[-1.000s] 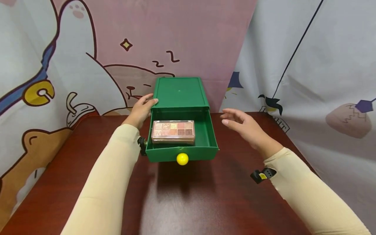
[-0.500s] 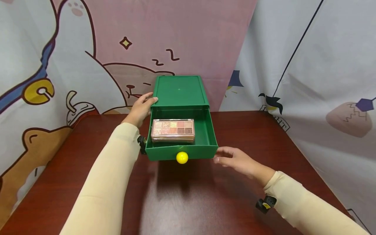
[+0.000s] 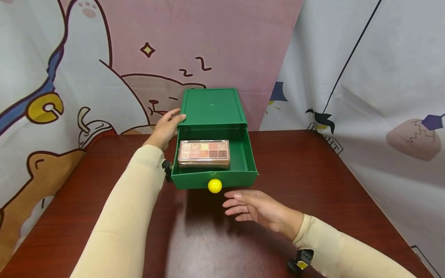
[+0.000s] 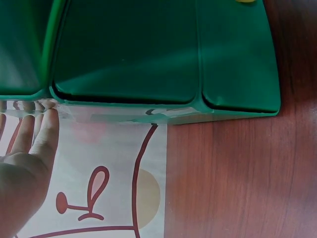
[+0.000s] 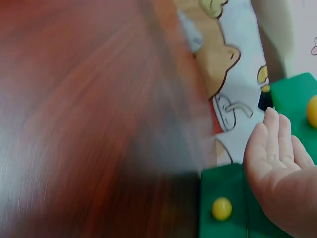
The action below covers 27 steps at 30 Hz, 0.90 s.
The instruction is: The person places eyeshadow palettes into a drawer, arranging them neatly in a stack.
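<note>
A green drawer cabinet (image 3: 213, 106) stands at the back of the table with its top drawer (image 3: 242, 156) pulled out. In that drawer, towards its left side, lies an eyeshadow palette (image 3: 204, 154) under a clear lid. My left hand (image 3: 164, 129) rests against the cabinet's left side, its thumb at the top edge; extended fingers (image 4: 47, 136) lie along that side in the left wrist view. My right hand (image 3: 262, 208) is in front of the drawer, beside and below its yellow knob (image 3: 214, 186), fingers extended and holding nothing.
A second yellow knob (image 5: 222, 208) sits on a lower green drawer front in the right wrist view. The reddish-brown table (image 3: 295, 166) extends around the cabinet. Printed cloth (image 3: 243, 46) hangs behind and at both sides.
My right hand has come down from the cabinet's right side, passed the drawer's front right corner, and moved left towards the knob. My left hand stays against the cabinet; the drawer remains out.
</note>
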Available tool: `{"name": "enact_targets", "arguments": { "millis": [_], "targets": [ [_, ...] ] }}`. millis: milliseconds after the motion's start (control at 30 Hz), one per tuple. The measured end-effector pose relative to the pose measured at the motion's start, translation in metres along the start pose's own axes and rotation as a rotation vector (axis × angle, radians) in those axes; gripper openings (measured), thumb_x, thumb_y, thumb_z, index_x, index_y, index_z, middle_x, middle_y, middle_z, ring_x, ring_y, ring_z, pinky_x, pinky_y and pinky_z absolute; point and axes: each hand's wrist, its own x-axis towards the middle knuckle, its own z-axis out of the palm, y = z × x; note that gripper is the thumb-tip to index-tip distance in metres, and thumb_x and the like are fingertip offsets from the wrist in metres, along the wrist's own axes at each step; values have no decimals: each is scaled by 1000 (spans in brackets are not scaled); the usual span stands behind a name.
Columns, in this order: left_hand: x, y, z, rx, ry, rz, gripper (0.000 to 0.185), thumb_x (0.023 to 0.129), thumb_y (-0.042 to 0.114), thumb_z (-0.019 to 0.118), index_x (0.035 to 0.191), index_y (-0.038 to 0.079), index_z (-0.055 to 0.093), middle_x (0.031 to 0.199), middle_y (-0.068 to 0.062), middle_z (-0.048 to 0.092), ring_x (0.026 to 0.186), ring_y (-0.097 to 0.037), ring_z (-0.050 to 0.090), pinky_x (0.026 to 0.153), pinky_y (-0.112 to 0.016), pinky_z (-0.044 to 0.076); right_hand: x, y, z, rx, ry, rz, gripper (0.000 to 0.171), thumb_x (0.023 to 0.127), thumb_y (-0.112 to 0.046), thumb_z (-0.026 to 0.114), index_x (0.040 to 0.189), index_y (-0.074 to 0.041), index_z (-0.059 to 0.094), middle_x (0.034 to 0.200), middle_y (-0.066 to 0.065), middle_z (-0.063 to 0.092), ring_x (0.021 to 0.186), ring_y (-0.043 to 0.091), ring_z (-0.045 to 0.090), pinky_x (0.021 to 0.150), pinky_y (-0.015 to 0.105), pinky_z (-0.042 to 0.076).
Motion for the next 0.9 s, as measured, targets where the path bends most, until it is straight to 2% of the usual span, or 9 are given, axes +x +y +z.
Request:
{"name": "enact_targets", "arguments": {
  "millis": [267,500,667,900],
  "targets": [
    [1,-2,0,-12,3,9,60,97,38,55,151,23,33,150,-8,35,137,-23,36,110,-43,34,12,1,18,181,-93,6,56,103,-37,38,140,5,41,113,-1,65,104,15,63,87,28,48],
    [2,-4,0,-20,0,15,61,97,38,55,151,23,33,151,-7,34,138,-23,35,111,-43,33,22,1,32,340,-144,-8,44,104,-41,32,129,-10,50,111,0,65,102,15,63,85,28,50],
    [2,-4,1,-37,-2,17,61,97,37,55,151,22,33,150,-8,35,136,-23,37,110,-43,34,28,-1,41,393,-120,-30,38,104,-39,32,125,-14,51,105,0,66,97,16,64,82,28,51],
    [1,-4,0,-28,2,13,61,97,38,55,151,22,34,150,-8,35,137,-23,36,110,-43,34,30,-7,50,440,-25,-35,35,103,-38,34,118,-14,57,96,-1,62,89,15,62,78,25,50]
  ]
}}
